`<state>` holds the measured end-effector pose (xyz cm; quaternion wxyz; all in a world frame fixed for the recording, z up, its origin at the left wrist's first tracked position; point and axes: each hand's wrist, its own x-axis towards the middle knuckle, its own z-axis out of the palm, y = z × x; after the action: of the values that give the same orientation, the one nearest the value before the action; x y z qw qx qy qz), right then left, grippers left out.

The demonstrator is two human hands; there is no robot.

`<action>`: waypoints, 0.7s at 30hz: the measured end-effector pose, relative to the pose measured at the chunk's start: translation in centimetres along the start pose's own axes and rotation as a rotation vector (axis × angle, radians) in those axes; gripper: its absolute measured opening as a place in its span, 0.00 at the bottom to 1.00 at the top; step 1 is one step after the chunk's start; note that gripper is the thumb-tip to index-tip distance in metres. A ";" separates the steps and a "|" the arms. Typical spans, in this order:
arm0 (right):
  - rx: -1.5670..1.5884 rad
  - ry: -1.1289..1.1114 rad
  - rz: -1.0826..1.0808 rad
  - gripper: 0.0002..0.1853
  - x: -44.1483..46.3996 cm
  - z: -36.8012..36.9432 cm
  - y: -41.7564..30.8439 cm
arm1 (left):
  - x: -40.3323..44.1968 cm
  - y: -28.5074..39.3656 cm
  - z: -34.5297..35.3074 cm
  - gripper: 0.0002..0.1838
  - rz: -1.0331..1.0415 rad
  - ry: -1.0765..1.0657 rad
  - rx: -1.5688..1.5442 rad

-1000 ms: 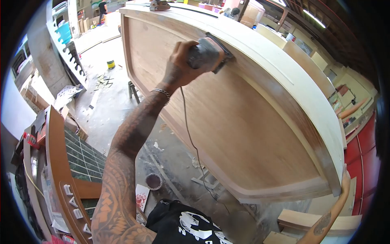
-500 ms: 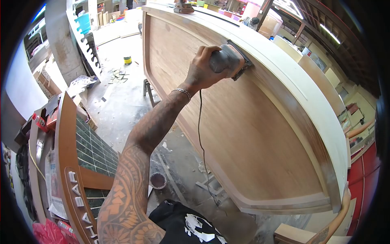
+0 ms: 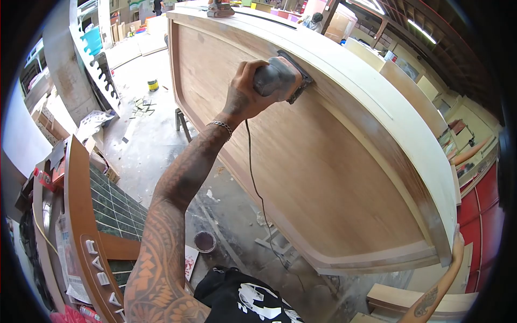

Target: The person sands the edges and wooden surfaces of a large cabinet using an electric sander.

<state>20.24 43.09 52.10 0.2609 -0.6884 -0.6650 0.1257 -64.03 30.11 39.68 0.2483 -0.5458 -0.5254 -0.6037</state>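
My left hand [image 3: 246, 89] is closed around an electric sander [image 3: 279, 79], whose pad lies against the framed edge of a large wooden panel [image 3: 318, 156]. The sander's dark cord [image 3: 253, 172] hangs down in front of the panel. At the panel's lower right corner, my right hand [image 3: 458, 242] holds the edge, its fingers partly hidden. The panel has a brown, flat face, a raised border and a pale, curved top side [image 3: 371, 81]. A second power tool [image 3: 220, 8] rests on that top side at the far end.
A brown board with white letters [image 3: 99, 264] leans at the left. On the floor stand a bucket [image 3: 204, 241] and a yellow tin [image 3: 153, 85]. A trestle leg [image 3: 182, 124] shows under the panel. Another person's arm [image 3: 467, 155] appears at the right; people are farther back.
The view has shifted, so the panel and floor items appear farther left. My left hand still holds the sander near the same stretch of border, and my right hand stays at the corner.
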 end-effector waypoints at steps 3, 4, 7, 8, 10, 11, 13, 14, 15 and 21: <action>-0.024 0.024 0.009 0.46 -0.2 -0.1 0.2 | 0.0 0.5 0.0 0.38 0.020 -0.023 -0.024; -0.028 0.023 0.014 0.46 -0.2 -0.1 0.3 | -0.1 0.4 0.2 0.38 0.017 -0.027 -0.027; 0.036 -0.005 -0.007 0.46 -0.1 0.0 0.2 | 0.3 -0.4 0.0 0.39 -0.055 -0.005 -0.029; 0.027 -0.020 -0.008 0.46 -0.2 -0.1 0.1 | 0.5 -0.6 -0.1 0.39 -0.054 -0.005 -0.029; 0.021 -0.032 -0.011 0.46 0.0 -0.1 0.3 | 0.9 -1.1 -0.3 0.40 -0.080 -0.012 -0.040; 0.010 -0.009 -0.008 0.47 0.1 0.1 0.3 | 1.1 -1.3 -0.4 0.40 -0.079 -0.010 -0.041; -0.003 0.014 -0.007 0.47 0.2 0.0 0.5 | 1.3 -1.4 -0.5 0.40 -0.075 -0.011 -0.046; -0.012 0.013 -0.004 0.47 0.2 -0.1 0.6 | 1.3 -1.4 -0.5 0.40 -0.075 -0.010 -0.047; -0.019 0.012 0.000 0.47 0.1 0.1 0.3 | 1.3 -1.3 -0.5 0.40 -0.079 -0.013 -0.058; -0.016 0.008 0.018 0.47 -0.4 0.0 -0.3 | 1.3 -2.8 -0.4 0.41 -0.123 -0.014 -0.057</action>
<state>19.94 42.70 52.19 0.2568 -0.6968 -0.6589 0.1198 -66.97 31.01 39.88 0.1916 -0.5234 -0.5423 -0.6286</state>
